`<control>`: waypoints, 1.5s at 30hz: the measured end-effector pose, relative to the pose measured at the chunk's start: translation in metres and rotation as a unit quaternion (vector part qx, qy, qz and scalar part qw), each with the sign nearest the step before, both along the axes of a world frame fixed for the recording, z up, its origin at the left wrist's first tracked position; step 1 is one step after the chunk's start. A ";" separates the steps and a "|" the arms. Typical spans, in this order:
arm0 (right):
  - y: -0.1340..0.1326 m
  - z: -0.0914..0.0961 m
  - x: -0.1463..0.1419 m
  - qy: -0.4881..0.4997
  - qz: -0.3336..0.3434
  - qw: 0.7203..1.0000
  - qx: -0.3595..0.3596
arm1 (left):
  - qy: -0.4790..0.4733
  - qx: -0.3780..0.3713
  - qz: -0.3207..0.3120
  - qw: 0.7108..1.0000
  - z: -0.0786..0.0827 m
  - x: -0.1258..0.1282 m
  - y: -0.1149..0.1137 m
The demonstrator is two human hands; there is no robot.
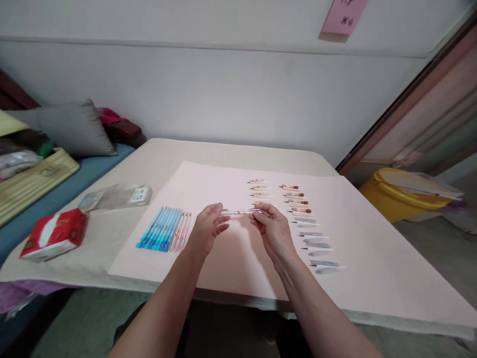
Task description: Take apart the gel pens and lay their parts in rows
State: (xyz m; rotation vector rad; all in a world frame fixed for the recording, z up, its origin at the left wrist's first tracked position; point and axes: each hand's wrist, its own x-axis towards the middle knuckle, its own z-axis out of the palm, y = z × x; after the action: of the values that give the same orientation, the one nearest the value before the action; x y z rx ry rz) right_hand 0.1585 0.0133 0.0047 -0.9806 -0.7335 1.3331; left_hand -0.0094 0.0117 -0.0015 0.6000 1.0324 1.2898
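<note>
My left hand (212, 222) and my right hand (269, 223) hold a slim pen (238, 213) level between them, above the pink sheet. The left thumb and fingers pinch its white end; the right fingertips close on the other end, which is partly hidden. Left of my hands lies a row of blue pens (160, 228), with several pinkish pens (181, 231) beside it. Beyond my right hand are pen parts with pink patterns (258, 188). Further right lie brown-patterned pen parts (298, 202) and, nearer me, grey-and-white ones (316, 245).
A pink sheet (231, 268) covers much of the table (223, 151). At the left are a red tissue pack (55, 233) and a clear plastic bag (119, 195). A grey cushion (74, 127) rests beyond. A yellow bucket (395, 194) stands right of the table.
</note>
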 end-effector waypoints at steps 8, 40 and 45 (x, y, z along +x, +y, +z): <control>0.002 0.001 0.003 -0.005 -0.010 1.000 0.003 | 0.041 0.008 -0.005 0.999 -0.004 0.000 0.000; -0.001 -0.001 -0.005 -0.085 0.035 0.996 0.005 | -0.036 0.036 0.012 0.999 -0.002 0.003 0.000; 0.005 0.001 0.008 -0.101 0.025 0.994 0.022 | -0.023 0.038 0.033 0.998 -0.001 0.000 0.001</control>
State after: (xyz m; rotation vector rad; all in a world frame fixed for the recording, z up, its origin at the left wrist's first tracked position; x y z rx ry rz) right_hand 0.1667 0.0178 0.0059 -1.0777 -0.9425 1.2660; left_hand -0.0096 0.0127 -0.0026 0.5964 0.9757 1.4001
